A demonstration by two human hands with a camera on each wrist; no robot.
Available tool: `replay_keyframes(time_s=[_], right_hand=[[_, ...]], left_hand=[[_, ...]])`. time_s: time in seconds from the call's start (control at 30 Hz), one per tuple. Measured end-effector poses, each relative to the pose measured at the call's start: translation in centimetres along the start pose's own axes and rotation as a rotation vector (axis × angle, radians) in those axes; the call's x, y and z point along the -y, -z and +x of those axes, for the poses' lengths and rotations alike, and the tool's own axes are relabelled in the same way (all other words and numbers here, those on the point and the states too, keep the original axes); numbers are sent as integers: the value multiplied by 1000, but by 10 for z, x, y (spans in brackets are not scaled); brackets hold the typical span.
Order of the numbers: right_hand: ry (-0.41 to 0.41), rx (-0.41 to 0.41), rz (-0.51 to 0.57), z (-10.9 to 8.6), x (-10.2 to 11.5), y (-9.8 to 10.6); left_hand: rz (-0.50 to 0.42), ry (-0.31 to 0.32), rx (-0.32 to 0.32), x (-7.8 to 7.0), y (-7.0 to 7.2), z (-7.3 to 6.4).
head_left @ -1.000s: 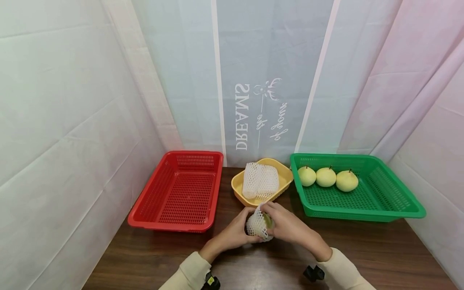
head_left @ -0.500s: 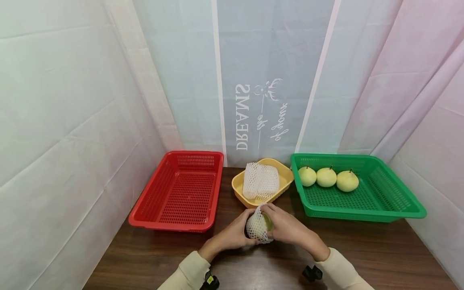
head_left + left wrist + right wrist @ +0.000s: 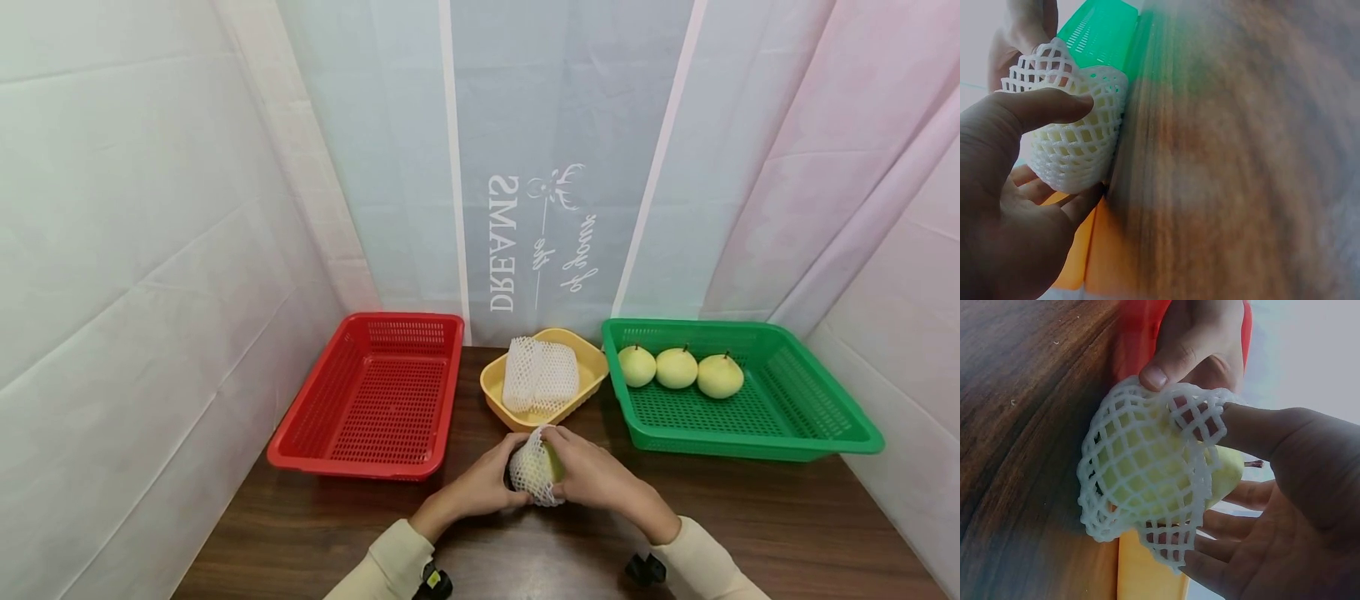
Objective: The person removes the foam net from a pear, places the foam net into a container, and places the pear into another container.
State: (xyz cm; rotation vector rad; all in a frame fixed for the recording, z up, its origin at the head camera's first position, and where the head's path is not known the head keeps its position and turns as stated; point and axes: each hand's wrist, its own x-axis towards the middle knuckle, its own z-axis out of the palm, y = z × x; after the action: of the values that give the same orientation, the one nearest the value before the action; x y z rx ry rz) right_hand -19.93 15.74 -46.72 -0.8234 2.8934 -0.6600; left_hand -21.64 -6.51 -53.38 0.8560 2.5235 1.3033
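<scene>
A pale yellow-green pear [image 3: 1229,475] sits inside a white foam fruit net [image 3: 531,471], its stem end poking out in the right wrist view. My left hand [image 3: 483,482] grips the netted pear, thumb across the mesh in the left wrist view and fingers around the opposite side. From the right, my right hand [image 3: 596,471] holds the net's open edge, its thumb at one part of the rim and fingers along the other side by the pear. Both hands are low over the brown table, in front of a yellow basket [image 3: 491,387].
Folded white foam nets [image 3: 540,375] lie in the yellow basket. At the right stands a green basket [image 3: 795,400] with three pears [image 3: 677,368] along its left part. A red basket [image 3: 390,408] is at the left. Fabric walls [image 3: 555,100] enclose the table's back and sides.
Both hands stay around the netted pear, and the net's top edge has come slightly lower. The baskets and the three pears stand as before.
</scene>
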Motion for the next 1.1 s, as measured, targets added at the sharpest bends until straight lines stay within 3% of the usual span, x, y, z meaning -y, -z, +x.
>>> replay_keyframes(time_s=[0.43, 0.83, 1.1], right_hand=[[0, -30, 8, 2, -2, -3], [5, -35, 68, 2, -4, 5], [-26, -14, 83, 2, -4, 11]], left_hand=[[23, -14, 1, 2, 0, 0], [-33, 19, 5, 1, 0, 1], [-73, 1, 6, 1, 0, 2]])
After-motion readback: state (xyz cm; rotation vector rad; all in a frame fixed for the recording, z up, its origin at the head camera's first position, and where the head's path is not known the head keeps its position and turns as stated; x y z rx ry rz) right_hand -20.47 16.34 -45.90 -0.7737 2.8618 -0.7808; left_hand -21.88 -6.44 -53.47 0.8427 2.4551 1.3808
